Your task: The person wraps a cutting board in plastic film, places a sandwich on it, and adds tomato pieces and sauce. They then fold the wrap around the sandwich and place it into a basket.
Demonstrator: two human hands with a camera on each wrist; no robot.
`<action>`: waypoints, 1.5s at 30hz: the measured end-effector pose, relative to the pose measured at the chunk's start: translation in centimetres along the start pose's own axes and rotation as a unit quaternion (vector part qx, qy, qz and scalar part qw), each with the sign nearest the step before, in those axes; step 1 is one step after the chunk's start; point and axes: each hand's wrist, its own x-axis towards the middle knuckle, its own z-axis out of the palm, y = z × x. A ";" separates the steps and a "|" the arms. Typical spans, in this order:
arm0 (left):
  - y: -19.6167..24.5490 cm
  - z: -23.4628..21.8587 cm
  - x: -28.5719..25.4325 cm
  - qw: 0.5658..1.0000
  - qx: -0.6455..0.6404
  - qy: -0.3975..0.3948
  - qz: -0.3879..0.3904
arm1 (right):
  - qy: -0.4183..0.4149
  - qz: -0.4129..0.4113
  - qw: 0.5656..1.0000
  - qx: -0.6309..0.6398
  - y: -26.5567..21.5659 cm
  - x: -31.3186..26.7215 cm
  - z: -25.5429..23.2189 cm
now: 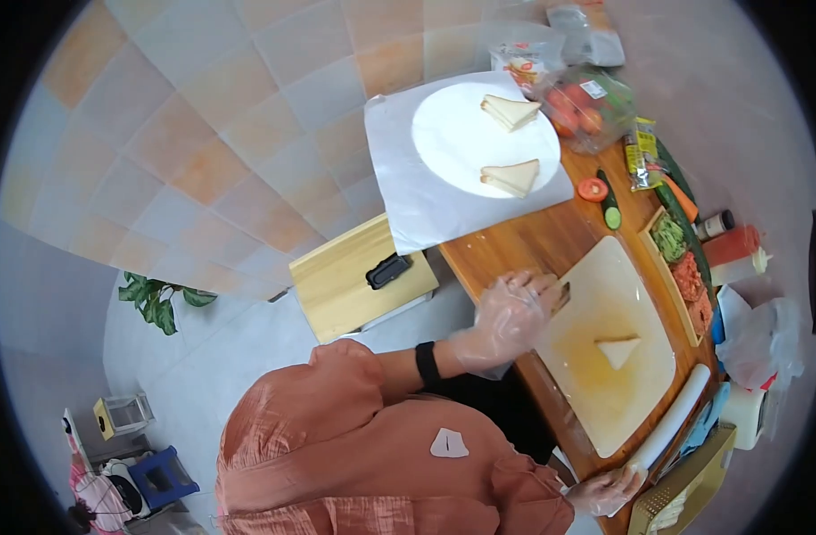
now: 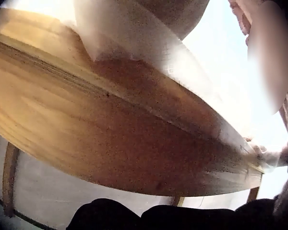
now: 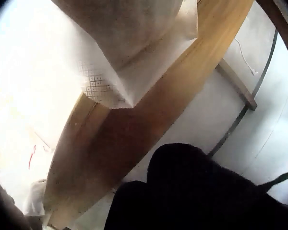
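While a brown-edged piece [image 1: 564, 296], mostly hidden, is grasped by the gloved left hand [image 1: 513, 319] right of centre, a white, brown-crusted bread triangle [image 1: 618, 352] is borne on the yellow-stained board [image 1: 595, 410]; right hand [image 1: 608, 492], lower right: grip cannot be told.

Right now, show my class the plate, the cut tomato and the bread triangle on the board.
Plate [image 1: 476, 140], head view: bare middle.
Cut tomato [image 1: 592, 189], head view: cut face.
Bread triangle [image 1: 617, 350], head view: pale face.
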 end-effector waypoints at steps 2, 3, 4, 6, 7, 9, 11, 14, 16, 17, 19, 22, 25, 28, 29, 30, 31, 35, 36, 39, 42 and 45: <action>-0.1 -0.1 -0.2 1.000 0.000 -0.003 0.001 | -0.007 -0.018 1.000 -0.005 0.6 -0.4 0.1; 0.0 -0.1 -0.3 1.000 0.002 -0.006 -0.004 | -0.016 -0.014 1.000 0.002 1.0 -0.9 0.2; 0.1 -0.1 -0.3 1.000 0.002 -0.009 -0.009 | -0.017 -0.013 1.000 -0.003 0.9 -0.9 0.2; 0.1 0.0 -0.2 0.999 -0.010 -0.028 -0.013 | -0.024 -0.013 1.000 0.000 1.2 -0.9 0.0; 0.0 -0.1 -0.3 0.999 -0.014 -0.044 -0.018 | -0.005 -0.020 1.000 -0.006 1.1 -0.7 0.0; 0.0 -0.2 -0.3 0.999 -0.007 -0.038 -0.015 | -0.009 -0.018 1.000 -0.012 0.7 -0.6 0.0; 0.1 -0.2 -0.4 0.999 -0.001 -0.033 -0.016 | -0.016 -0.020 1.000 -0.017 0.8 -0.7 -0.1; 0.0 0.0 -0.4 0.999 -0.011 -0.041 -0.027 | -0.037 -0.003 0.999 0.002 1.1 -0.9 0.1; 0.0 0.2 -0.6 0.998 -0.014 -0.056 -0.037 | -0.013 -0.022 1.000 -0.003 1.4 -0.9 0.5; -0.1 0.4 -0.6 0.997 -0.013 -0.057 -0.041 | -0.004 -0.022 1.000 -0.015 1.3 -0.9 0.6; -0.2 0.7 -0.8 0.999 -0.008 -0.031 -0.035 | -0.002 -0.025 1.000 -0.012 1.5 -1.0 0.8; -0.2 0.3 -0.5 1.000 0.010 -0.008 -0.007 | 0.002 -0.026 1.000 -0.013 1.8 -1.1 1.0; -0.3 0.0 -0.5 0.999 0.022 -0.023 0.003 | 0.007 -0.022 1.000 -0.013 1.4 -0.8 1.1; -0.2 -0.6 -0.2 1.000 0.018 -0.009 0.013 | 0.058 -0.020 0.998 0.011 1.7 -0.5 1.4; -0.1 -0.4 -0.3 1.000 0.027 -0.006 0.009 | 0.074 -0.046 0.996 0.002 2.0 -0.4 1.7; -0.2 -0.1 -0.3 1.000 0.019 0.016 0.013 | 0.091 -0.070 0.993 -0.007 2.2 -0.4 2.0; -0.2 0.0 -0.4 0.999 0.011 0.035 0.019 | 0.090 -0.076 0.993 0.012 2.5 -0.4 2.1; 0.0 -0.3 0.3 0.999 0.014 -0.043 0.013 | 0.061 -0.037 0.996 0.045 1.4 -0.1 0.9; 0.2 -0.4 0.3 0.998 0.007 -0.050 0.030 | 0.060 -0.012 0.997 0.056 0.9 -0.1 0.7; 0.5 -0.8 0.4 0.994 -0.003 0.050 0.100 | 0.034 0.039 0.995 0.080 -0.3 0.3 -0.1; 2.5 -1.8 0.6 0.982 -0.044 0.012 0.182 | 0.029 0.047 0.996 0.077 -0.1 -0.1 0.0; 6.5 -1.7 -2.2 0.976 -0.077 -0.049 0.200 | 0.026 0.041 0.996 0.069 -0.1 0.0 0.0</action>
